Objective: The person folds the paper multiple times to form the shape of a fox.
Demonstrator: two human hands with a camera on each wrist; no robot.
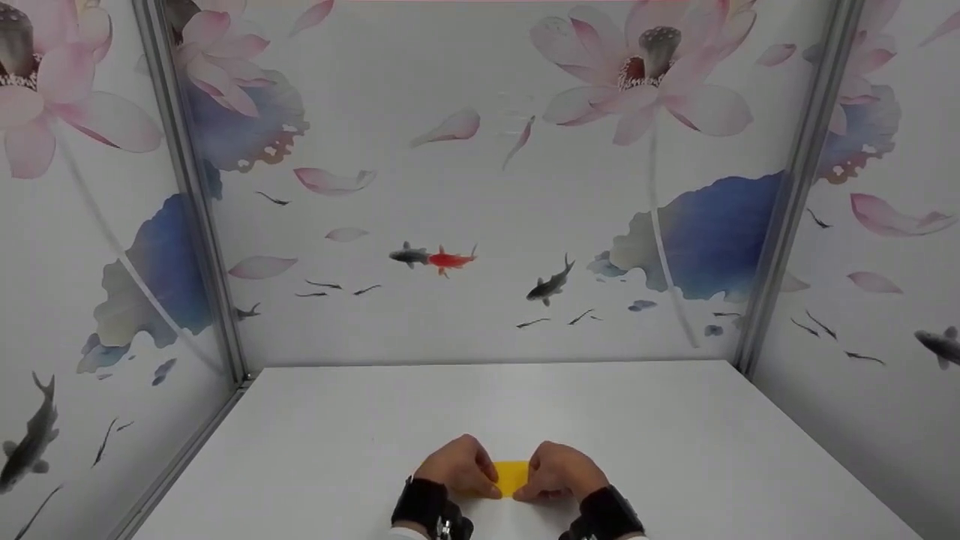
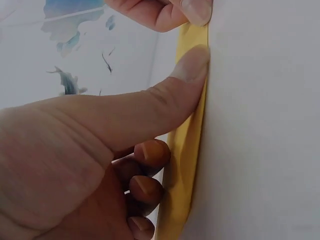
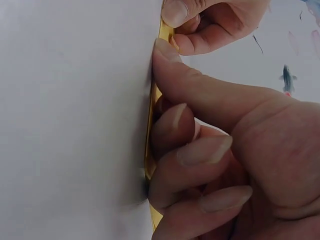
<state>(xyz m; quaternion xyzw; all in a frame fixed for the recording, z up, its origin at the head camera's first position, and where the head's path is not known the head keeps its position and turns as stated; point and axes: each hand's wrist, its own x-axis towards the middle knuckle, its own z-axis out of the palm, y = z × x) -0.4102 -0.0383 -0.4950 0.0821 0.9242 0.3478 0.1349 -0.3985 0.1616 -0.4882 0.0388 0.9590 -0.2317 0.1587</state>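
A small yellow sheet that looks like folded paper lies on the white table near its front, between both hands. My left hand pinches its left part, the thumb pressing along the near edge while the other fingers curl at the sheet's far side. From the right, my right hand holds the other end. In the right wrist view its thumb lies on the edge and the fingers are bent beneath, partly covering the yellow strip. The two thumb tips are close together.
The white tabletop stretches out beyond the hands. Printed panels with lotus flowers and fish enclose it, with a back wall and side walls joined by grey metal posts. Each wrist wears a black strap with a camera.
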